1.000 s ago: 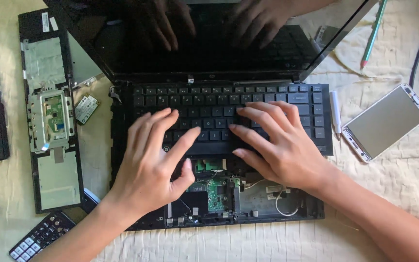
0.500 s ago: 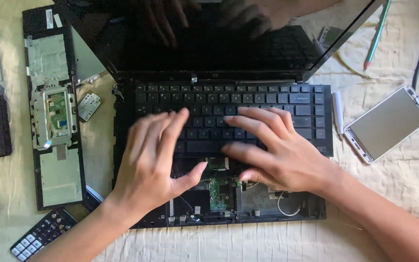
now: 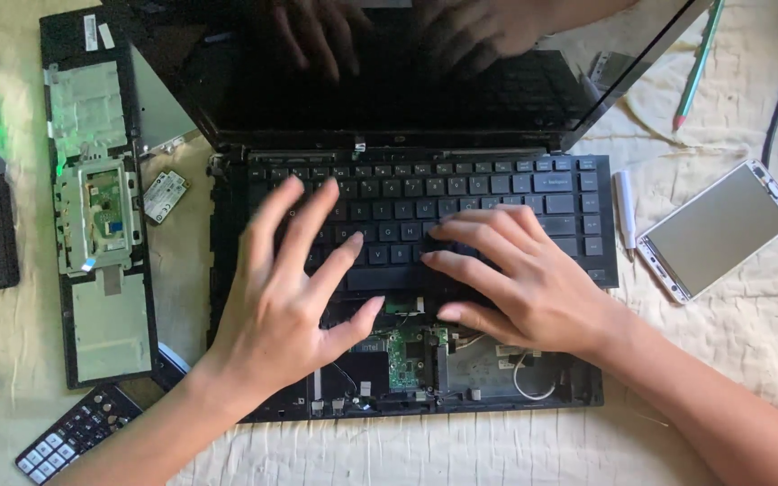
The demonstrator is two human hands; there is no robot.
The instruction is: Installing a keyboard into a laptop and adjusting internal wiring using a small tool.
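Resting on the keyboard [image 3: 425,216] of the opened laptop [image 3: 407,270]: left hand [image 3: 290,297] spread, holding nothing; right hand [image 3: 520,279] flat, fingers pressing its lower edge. Palm-rest cover [image 3: 101,225] already off, circuit board [image 3: 407,355] exposed; keyboard not yet lifted.

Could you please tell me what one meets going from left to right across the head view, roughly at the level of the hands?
Removed palm-rest panel → small circuit card → left hand → right hand → white pen → phone-like device.
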